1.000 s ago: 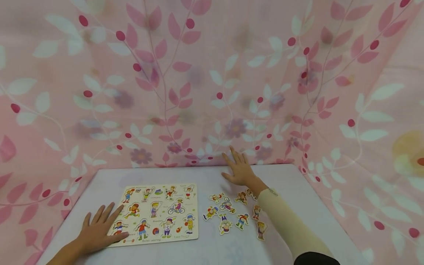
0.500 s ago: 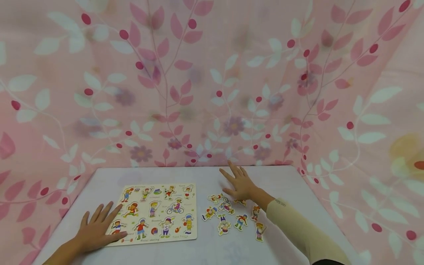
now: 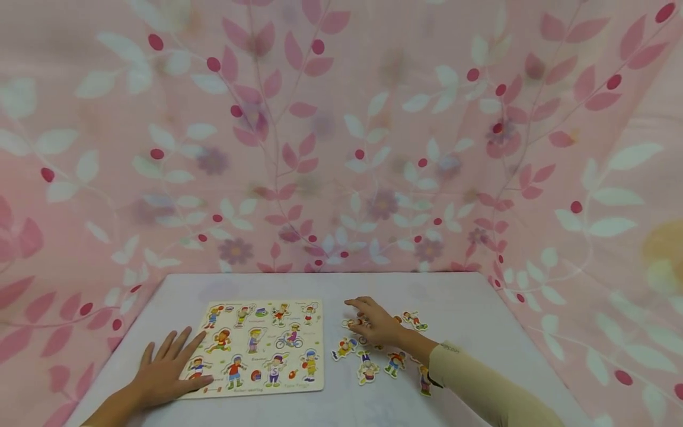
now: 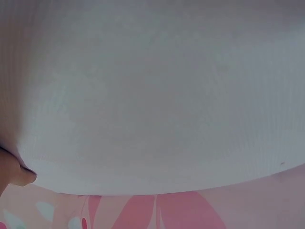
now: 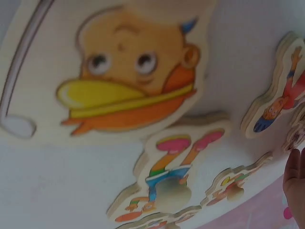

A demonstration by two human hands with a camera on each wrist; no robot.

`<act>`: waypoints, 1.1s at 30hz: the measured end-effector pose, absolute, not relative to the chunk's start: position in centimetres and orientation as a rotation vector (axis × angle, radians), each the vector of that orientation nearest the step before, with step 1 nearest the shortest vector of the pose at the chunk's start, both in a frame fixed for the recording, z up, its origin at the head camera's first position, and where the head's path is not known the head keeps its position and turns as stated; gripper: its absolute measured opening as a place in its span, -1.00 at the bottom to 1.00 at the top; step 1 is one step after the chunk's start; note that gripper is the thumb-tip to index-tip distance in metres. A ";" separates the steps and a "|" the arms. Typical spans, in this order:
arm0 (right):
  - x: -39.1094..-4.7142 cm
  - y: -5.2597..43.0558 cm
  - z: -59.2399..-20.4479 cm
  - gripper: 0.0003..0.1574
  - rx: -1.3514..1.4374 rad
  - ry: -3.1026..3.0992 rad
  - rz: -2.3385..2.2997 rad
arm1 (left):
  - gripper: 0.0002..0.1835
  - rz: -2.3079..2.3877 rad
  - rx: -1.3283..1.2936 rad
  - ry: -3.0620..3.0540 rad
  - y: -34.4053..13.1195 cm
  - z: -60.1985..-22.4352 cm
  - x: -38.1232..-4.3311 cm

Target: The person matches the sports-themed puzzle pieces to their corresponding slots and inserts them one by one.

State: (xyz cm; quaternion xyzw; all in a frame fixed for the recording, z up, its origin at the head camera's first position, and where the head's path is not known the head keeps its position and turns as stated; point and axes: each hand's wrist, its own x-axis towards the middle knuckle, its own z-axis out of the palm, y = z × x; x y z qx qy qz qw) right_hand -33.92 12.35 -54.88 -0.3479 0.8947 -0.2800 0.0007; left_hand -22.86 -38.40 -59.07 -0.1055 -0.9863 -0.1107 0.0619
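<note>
My left hand point(image 3: 165, 373) rests with spread fingers on the left edge of a wooden puzzle board point(image 3: 312, 335) printed with sports figures. In the left wrist view only a fingertip point(image 4: 21, 175) shows. My right hand point(image 3: 380, 323), fingers slightly bent, hangs low over the loose wooden figure pieces right of the board. It covers some of them; nothing is plainly gripped. Around it lie an upside-down figure point(image 3: 368, 369), a red-shirted figure point(image 3: 395, 363) and a blue-and-yellow figure point(image 3: 344, 348). Close in the right wrist view is a yellow-capped figure piece point(image 5: 138, 81).
Another figure piece point(image 3: 414, 320) lies beyond the right wrist, and one point(image 3: 424, 379) is partly behind the sleeve. The white-covered table point(image 3: 368, 406) ends at a pink floral cloth point(image 3: 331, 148), which also rises along both sides.
My right hand has come down and nearer from the table's far part onto the pieces, its spread fingers now bent. The left hand stays on the board. The head view has shifted slightly.
</note>
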 end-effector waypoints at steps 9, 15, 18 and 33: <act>-34.5 13.2 -54.8 -0.78 -0.927 2.708 -1.022 | 0.05 -0.333 -0.317 -2.985 -38.3 -59.1 -22.6; -35.1 13.2 -54.8 -0.80 -0.913 2.671 -1.065 | 0.05 -0.328 -0.309 -2.987 -38.2 -58.6 -22.5; -35.4 13.1 -54.7 -0.81 -0.895 2.671 -1.039 | 0.05 -0.316 -0.318 -2.975 -38.1 -58.5 -22.4; -36.2 11.3 -55.0 -0.92 -0.898 2.816 -0.841 | 0.07 -0.300 -0.316 -2.977 -38.4 -58.9 -22.8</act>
